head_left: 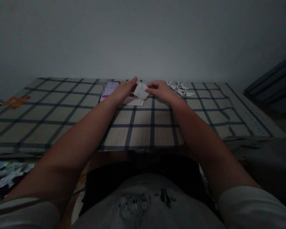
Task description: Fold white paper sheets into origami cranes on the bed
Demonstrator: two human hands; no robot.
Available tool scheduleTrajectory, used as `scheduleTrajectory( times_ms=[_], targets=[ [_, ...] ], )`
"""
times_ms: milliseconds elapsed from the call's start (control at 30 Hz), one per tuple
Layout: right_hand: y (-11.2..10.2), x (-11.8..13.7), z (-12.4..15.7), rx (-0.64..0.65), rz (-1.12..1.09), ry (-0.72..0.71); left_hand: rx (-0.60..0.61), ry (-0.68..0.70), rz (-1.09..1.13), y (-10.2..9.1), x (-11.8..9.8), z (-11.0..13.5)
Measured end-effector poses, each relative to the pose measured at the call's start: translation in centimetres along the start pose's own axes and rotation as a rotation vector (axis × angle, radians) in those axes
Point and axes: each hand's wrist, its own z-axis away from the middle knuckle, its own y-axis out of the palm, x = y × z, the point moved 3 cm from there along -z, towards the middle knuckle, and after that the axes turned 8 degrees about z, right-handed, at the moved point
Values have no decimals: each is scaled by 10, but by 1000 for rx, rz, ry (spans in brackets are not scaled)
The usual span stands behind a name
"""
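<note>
Left hand (124, 91): fingers pinching small white paper (141, 90).
Right hand (161, 89): fingers pinching its other side.
Small white paper: just above tabletop (143, 133), near far edge.
Paper birds (181, 87): beside right hand.

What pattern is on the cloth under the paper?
Beige cloth with dark check lines, under the paper; the head view shows it best.

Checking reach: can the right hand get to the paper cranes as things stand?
Probably yes. The paper cranes lie on the cloth just beside the right hand, with nothing between them. But that hand pinches a small paper with the left hand, so it isn't free.
</note>
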Motion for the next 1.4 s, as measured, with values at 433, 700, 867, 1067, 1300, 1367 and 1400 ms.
scheduleTrajectory(
  times_ms=[433, 700, 867, 1067, 1300, 1367, 1400],
  targets=[
    [6, 0, 1, 65, -145, 90, -7, 2, 107, 0, -3, 4],
    [4, 3, 2, 20, -184, 164, -6, -62, 88, -3, 11, -6],
    [2, 8, 2, 37, -181, 162, -14, -21, 153, -4, 10, -7],
    [1, -6, -3, 10, -115, 116, 6, -79, 82, -5, 11, -6],
    [0, -3, -4, -82, -168, 209, 34, -117, 120, 1, 4, -1],
    [1, -3, -5, -87, -176, 209, 50, -123, 137, 2, 7, -2],
    [1, -3, -5, -89, -179, 206, 52, -127, 147, 1, 8, -3]
  ],
)
